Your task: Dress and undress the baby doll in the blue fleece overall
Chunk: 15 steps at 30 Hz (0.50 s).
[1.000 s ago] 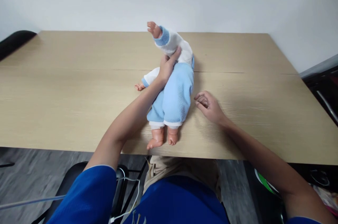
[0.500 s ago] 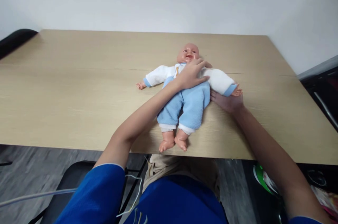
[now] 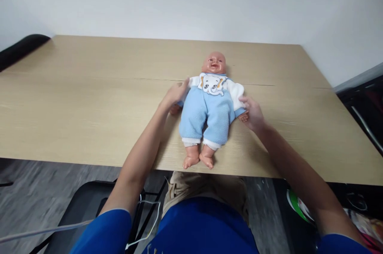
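Observation:
A baby doll (image 3: 206, 112) lies face up on the wooden table (image 3: 98, 106), its feet towards me near the front edge. It wears fuzzy light-blue trousers and a white top with an elephant face on the chest. My left hand (image 3: 177, 93) is closed around the doll's arm on the left, covering much of the sleeve; the doll's small hand shows below. On the other side, my right hand (image 3: 253, 113) holds the white sleeve near its blue cuff, thumb on top. Both doll arms lie close along its body.
A black chair (image 3: 80, 202) stands below the table at left, with a pale cable (image 3: 44, 230) across it. Another dark chair back (image 3: 24, 48) is at the far left. Black furniture (image 3: 363, 106) stands at the right, and a green-and-white round item (image 3: 296, 206) lies low right.
My left hand has moved from the doll's chest to its arm on the left, uncovering the elephant. The right hand has come up onto the other sleeve. Both doll arms have swung inward.

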Tool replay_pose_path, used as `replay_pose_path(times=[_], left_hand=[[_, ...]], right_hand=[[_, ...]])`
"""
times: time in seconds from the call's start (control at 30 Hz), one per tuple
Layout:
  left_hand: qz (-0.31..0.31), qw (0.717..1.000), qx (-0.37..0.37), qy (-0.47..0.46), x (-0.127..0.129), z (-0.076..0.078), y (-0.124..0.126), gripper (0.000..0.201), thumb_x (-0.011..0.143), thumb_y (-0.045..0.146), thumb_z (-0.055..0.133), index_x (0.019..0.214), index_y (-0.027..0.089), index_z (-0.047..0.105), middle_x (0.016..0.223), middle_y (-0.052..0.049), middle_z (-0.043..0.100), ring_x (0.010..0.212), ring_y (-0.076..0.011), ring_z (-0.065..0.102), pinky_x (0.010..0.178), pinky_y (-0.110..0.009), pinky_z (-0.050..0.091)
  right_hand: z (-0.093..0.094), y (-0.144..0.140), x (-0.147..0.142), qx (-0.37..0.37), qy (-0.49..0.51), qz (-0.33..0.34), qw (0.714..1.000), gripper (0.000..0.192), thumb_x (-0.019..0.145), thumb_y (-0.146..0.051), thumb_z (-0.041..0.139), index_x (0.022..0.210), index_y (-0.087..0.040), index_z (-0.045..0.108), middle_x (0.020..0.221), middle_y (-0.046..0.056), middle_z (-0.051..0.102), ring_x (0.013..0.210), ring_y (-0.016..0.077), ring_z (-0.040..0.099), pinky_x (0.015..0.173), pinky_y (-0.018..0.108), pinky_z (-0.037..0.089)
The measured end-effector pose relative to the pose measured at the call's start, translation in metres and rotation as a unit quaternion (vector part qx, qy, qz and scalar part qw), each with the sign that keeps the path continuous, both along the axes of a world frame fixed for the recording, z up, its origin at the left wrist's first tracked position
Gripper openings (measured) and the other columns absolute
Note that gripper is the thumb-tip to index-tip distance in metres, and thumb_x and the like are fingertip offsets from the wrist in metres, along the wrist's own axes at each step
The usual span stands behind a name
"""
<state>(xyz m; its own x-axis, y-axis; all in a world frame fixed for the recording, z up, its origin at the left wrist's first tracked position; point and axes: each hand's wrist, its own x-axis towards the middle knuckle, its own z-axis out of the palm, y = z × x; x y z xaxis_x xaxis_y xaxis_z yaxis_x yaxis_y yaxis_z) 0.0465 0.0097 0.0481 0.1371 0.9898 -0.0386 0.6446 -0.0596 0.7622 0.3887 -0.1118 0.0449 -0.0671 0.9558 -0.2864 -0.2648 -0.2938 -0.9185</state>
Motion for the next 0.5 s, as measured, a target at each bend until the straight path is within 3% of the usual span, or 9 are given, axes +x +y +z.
replay_pose_path(times=[0.07, 0.13, 0.17, 0.23, 0.37, 0.43, 0.5], left_hand=[[-0.024, 0.997, 0.01, -0.071, 0.02, 0.001, -0.012, 0.105, 0.11, 0.107, 0.026, 0.121, 0.022, 0.086, 0.139, -0.027, 0.091, 0.153, -0.0537, 0.076, 0.133, -0.065, 0.054], [-0.01, 0.992, 0.024, -0.121, 0.033, 0.007, -0.024, 0.109, 0.106, 0.114, 0.03, 0.123, 0.024, 0.088, 0.135, -0.026, 0.092, 0.159, -0.0563, 0.073, 0.134, -0.068, 0.052], [0.001, 0.989, 0.029, -0.142, 0.036, 0.012, -0.03, 0.108, 0.105, 0.115, 0.035, 0.12, 0.024, 0.089, 0.132, -0.026, 0.093, 0.158, -0.0574, 0.074, 0.133, -0.068, 0.053], [0.016, 0.983, 0.036, -0.178, 0.038, 0.028, -0.049, 0.101, 0.104, 0.114, 0.048, 0.119, 0.023, 0.09, 0.131, -0.025, 0.094, 0.155, -0.0579, 0.075, 0.132, -0.067, 0.055], [0.029, 0.969, 0.059, -0.24, 0.04, 0.059, -0.117, 0.082, 0.109, 0.095, 0.071, 0.144, 0.023, 0.088, 0.155, -0.019, 0.089, 0.159, -0.0535, 0.074, 0.137, -0.066, 0.056], [0.042, 0.956, 0.079, -0.279, 0.046, 0.063, -0.166, 0.075, 0.111, 0.083, 0.076, 0.156, 0.024, 0.083, 0.17, -0.014, 0.082, 0.166, -0.0468, 0.071, 0.146, -0.063, 0.053], [0.058, 0.95, 0.068, -0.301, 0.05, 0.054, -0.22, 0.071, 0.11, 0.077, 0.078, 0.162, 0.029, 0.079, 0.178, -0.011, 0.077, 0.171, -0.0414, 0.069, 0.147, -0.059, 0.055]], right_hand=[[0.001, -0.005, -0.025, 0.031, -0.009, -0.058, 0.998, 0.034, 0.082, -0.048, 0.096, 0.094, -0.03, 0.07, 0.064, -0.006, 0.066, 0.049, 0.0149, 0.056, 0.041, 0.027, 0.048], [0.007, -0.013, -0.044, 0.066, -0.016, -0.115, 0.991, 0.048, 0.08, -0.044, 0.098, 0.12, -0.032, 0.074, 0.095, -0.003, 0.085, 0.08, 0.0214, 0.081, 0.062, 0.031, 0.067], [0.011, -0.018, -0.05, 0.076, -0.021, -0.132, 0.988, 0.056, 0.08, -0.043, 0.098, 0.128, -0.033, 0.074, 0.108, -0.001, 0.089, 0.096, 0.025, 0.086, 0.072, 0.034, 0.072], [0.023, -0.032, -0.054, 0.087, -0.039, -0.137, 0.986, 0.058, 0.081, -0.044, 0.097, 0.133, -0.033, 0.074, 0.122, 0.002, 0.09, 0.115, 0.0313, 0.088, 0.083, 0.04, 0.076], [0.055, -0.079, -0.038, 0.1, -0.099, -0.137, 0.981, 0.056, 0.085, -0.046, 0.098, 0.135, -0.033, 0.077, 0.123, 0.007, 0.088, 0.119, 0.0371, 0.086, 0.08, 0.044, 0.076], [0.073, -0.114, -0.024, 0.1, -0.132, -0.134, 0.977, 0.067, 0.082, -0.046, 0.104, 0.143, -0.034, 0.078, 0.131, 0.009, 0.088, 0.126, 0.0395, 0.086, 0.087, 0.048, 0.078], [0.09, -0.155, -0.009, 0.151, -0.204, -0.14, 0.957, 0.068, 0.083, -0.046, 0.107, 0.146, -0.038, 0.081, 0.147, 0.01, 0.086, 0.139, 0.0429, 0.084, 0.103, 0.056, 0.079]])
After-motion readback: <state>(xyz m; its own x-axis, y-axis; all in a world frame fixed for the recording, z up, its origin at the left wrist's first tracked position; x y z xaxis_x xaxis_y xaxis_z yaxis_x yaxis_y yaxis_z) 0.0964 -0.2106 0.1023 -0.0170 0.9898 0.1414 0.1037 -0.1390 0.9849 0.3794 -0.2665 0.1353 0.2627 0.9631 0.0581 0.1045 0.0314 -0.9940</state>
